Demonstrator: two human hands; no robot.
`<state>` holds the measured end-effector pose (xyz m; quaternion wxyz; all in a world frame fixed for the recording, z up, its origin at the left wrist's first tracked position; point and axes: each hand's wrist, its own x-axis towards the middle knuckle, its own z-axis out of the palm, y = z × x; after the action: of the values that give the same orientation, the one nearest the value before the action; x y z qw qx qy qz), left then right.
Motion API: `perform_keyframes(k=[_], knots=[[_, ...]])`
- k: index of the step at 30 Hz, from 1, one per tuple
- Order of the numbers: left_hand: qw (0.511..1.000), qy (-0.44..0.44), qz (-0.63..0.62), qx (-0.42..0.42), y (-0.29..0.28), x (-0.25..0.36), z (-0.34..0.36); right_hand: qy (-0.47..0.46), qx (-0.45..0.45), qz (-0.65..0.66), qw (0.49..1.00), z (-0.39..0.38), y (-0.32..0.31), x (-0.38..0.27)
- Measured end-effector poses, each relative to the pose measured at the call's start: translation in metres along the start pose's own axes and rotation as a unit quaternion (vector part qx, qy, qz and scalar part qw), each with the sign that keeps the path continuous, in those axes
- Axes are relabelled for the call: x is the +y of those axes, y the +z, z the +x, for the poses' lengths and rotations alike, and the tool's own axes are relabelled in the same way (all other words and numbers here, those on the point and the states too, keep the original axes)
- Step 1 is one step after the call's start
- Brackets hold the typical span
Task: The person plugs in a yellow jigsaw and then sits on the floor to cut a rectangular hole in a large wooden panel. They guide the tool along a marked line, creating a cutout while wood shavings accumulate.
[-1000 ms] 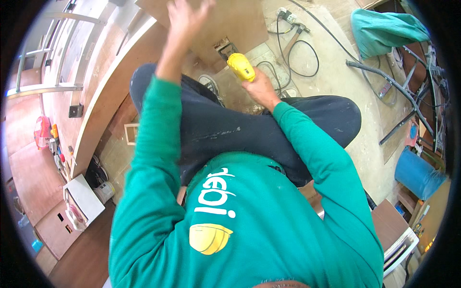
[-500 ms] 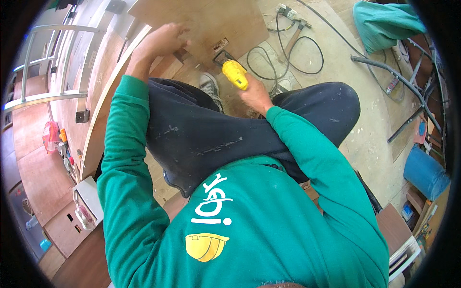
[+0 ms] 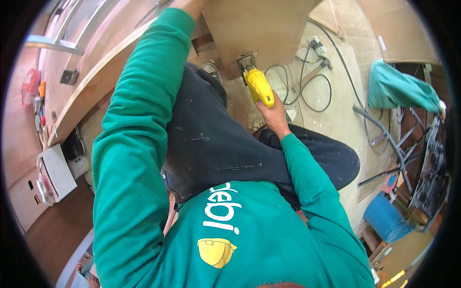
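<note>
My right hand (image 3: 274, 114) is closed around the rear of a yellow jigsaw (image 3: 259, 86). The tool's dark metal base plate lies over the near edge of a brown wooden panel (image 3: 257, 29), about where a small cutout was visible. The blade itself is hidden. Only the wrist end of my left hand (image 3: 193, 6) shows at the top edge, beside the panel's left side; its fingers are out of the picture. My dark trousers and bent knees lie beneath both arms.
A hammer (image 3: 314, 74), a socket block (image 3: 317, 46) and looped black cable lie right of the panel. Farther right are a teal cloth (image 3: 401, 86), dark metal legs (image 3: 384, 127) and a blue bucket (image 3: 384, 213). A long wooden board edge (image 3: 103, 77) and an aluminium ladder (image 3: 53, 44) are at left.
The jigsaw has come up against the panel's edge over the cutout. My left hand has reached farther forward, mostly out of the picture. The whole view has shifted with my head.
</note>
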<state>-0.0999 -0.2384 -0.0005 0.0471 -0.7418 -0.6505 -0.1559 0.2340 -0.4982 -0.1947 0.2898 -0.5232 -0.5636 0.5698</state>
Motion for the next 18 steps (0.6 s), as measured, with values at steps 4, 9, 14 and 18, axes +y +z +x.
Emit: perform_keyframes(k=[4,9,14,18], knots=[[0.999,-0.022,0.020,-0.045,-0.022,0.026,0.001,0.030,-0.004,0.009,1.000,0.010,0.001,0.006],[1.000,-0.013,0.022,-0.007,-0.026,0.017,-0.010,0.023,-0.002,0.012,1.000,0.019,0.014,-0.002],[0.999,-0.023,0.007,-0.039,-0.043,0.030,-0.009,0.012,-0.005,0.023,1.000,0.024,0.027,0.024],[0.999,-0.026,0.022,-0.026,-0.029,0.027,-0.001,0.014,-0.009,-0.003,1.000,0.025,0.025,0.040]])
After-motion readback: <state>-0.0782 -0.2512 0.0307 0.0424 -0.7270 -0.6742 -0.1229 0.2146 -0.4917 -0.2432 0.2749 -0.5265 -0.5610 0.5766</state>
